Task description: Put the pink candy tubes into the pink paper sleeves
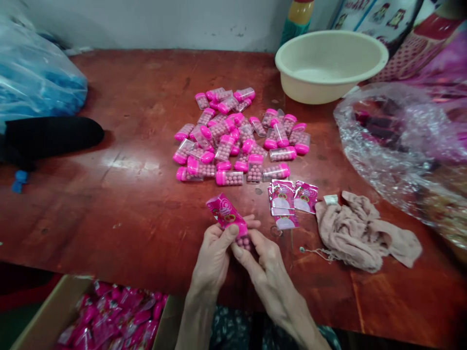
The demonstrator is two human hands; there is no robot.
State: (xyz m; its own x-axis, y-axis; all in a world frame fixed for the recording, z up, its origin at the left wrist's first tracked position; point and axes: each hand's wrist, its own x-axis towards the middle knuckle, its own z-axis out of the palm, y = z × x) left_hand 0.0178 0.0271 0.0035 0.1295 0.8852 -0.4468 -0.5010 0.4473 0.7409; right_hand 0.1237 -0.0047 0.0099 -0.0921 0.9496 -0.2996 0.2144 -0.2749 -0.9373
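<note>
Close to the table's front edge, my left hand pinches a printed pink wrapper, thumb on its lower end. The wrapper's upper end sticks up and away from me. My right hand is closed round a small clear bottle of pink balls, its upper part up against or inside the wrapper; I cannot tell which. Beyond my hands lies a loose heap of similar pink-capped bottles. Several flat pink wrappers lie partly overlapping to the right of my hands.
A crumpled beige cloth lies on the right, beside a clear plastic bag. Behind stands a cream basin. At left are a black padded object and a bag of blue items. A cardboard box below holds pink packets.
</note>
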